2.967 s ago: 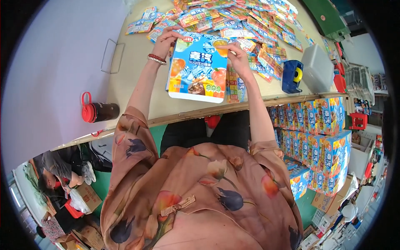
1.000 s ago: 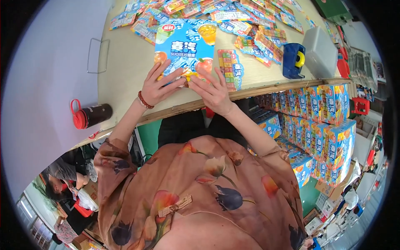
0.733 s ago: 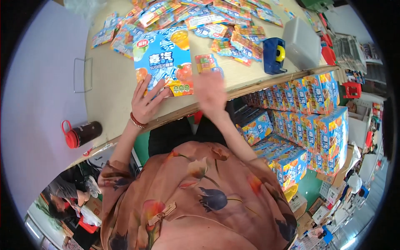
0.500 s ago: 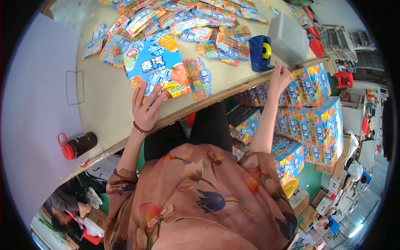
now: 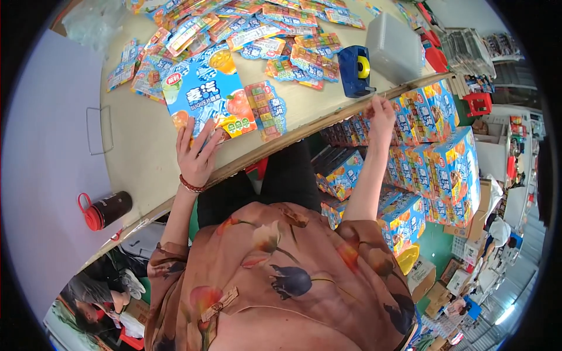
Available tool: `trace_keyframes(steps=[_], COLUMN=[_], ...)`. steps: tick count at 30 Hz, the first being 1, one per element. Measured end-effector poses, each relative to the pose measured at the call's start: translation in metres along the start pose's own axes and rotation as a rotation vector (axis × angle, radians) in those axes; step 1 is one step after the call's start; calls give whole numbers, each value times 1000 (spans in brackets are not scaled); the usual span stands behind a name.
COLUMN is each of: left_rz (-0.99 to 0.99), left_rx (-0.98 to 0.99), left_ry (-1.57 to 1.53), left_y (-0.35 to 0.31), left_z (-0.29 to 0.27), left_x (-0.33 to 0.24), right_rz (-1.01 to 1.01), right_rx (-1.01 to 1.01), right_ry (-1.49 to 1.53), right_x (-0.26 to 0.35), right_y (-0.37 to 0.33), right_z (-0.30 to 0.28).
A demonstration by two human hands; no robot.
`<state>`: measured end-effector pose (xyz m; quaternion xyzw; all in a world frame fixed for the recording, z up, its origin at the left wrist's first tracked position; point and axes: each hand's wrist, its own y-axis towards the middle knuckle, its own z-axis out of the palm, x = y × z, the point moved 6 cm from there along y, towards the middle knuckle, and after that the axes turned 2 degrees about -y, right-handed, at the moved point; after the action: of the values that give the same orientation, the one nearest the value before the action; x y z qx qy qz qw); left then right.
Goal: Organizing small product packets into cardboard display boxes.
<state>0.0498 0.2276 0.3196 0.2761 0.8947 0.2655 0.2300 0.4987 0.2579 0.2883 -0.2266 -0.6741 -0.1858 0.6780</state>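
My left hand (image 5: 195, 159) lies with spread fingers over the lower edge of a blue printed box (image 5: 202, 88), which rests flat on the table. Just right of that box sits a candy blister pack (image 5: 267, 111). By the table's front edge, my right hand (image 5: 381, 114) is closed in a pinch, just below the cutting end of a blue tape dispenser (image 5: 349, 73) with a yellow core. A thin, faint strip at its fingertips looks like clear tape; its full length is hard to make out.
Colourful candy packs (image 5: 257, 35) are heaped at the table's far side. Behind the dispenser stands a translucent plastic container (image 5: 395, 50). A dark bottle with a red lid (image 5: 108, 210) lies at the left. Stacked printed boxes (image 5: 448, 167) fill the area below the table's right edge.
The whole view has shifted slightly. My right hand has come a little down toward me, past the dispenser's cutting end. My left hand stays on the box.
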Motion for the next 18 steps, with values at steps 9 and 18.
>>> trace_keyframes(steps=[9,18], left_rz=[-31,-70], left_rx=[-18,-19], left_ry=[9,27], left_y=[5,12], left_z=[4,2], left_x=[-8,-11], right_rz=[78,277], right_rx=[-180,476], right_ry=[182,344], right_x=[-57,18], right_y=[-4,-145], right_z=[6,167])
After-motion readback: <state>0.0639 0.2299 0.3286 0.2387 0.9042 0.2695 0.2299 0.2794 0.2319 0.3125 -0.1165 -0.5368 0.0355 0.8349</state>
